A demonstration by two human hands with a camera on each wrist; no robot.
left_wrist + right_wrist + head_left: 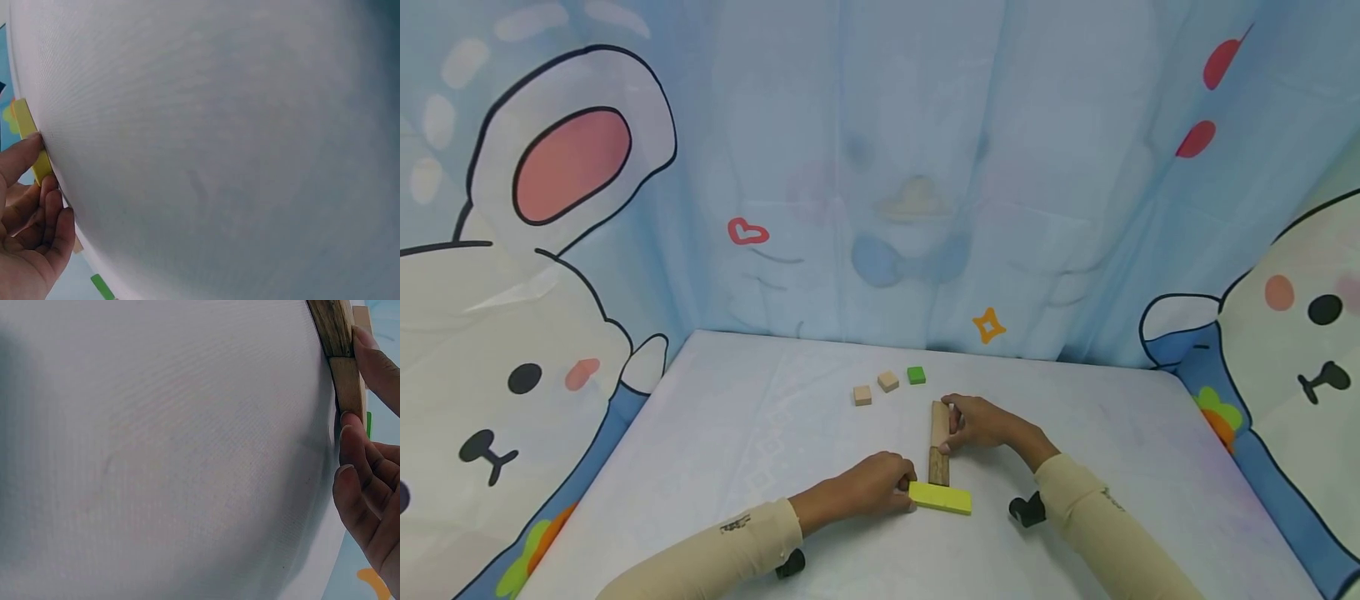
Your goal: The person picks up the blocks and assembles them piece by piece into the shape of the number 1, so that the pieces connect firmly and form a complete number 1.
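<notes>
My left hand [872, 485] pinches the left end of a yellow rectangular block [942, 499], which lies crosswise on the white table. In the left wrist view, thumb and fingers sit on either side of the yellow block [42, 167]. A darker brown wooden block [938, 468] runs away from its middle, and a paler wooden block [939, 425] continues end to end beyond that. My right hand [985, 422] holds the paler block, thumb near its near end and fingertips at its far end. The right wrist view shows the seam between brown block [333, 328] and pale block [347, 384].
Behind the row, two small pale wooden cubes [862, 395] [888, 382] and a small green cube [916, 375] rest on the white tabletop [775, 400]. A blue printed curtain [917, 125] hangs behind and at both sides of the table. Black wrist cameras [1027, 509] sit under both sleeves.
</notes>
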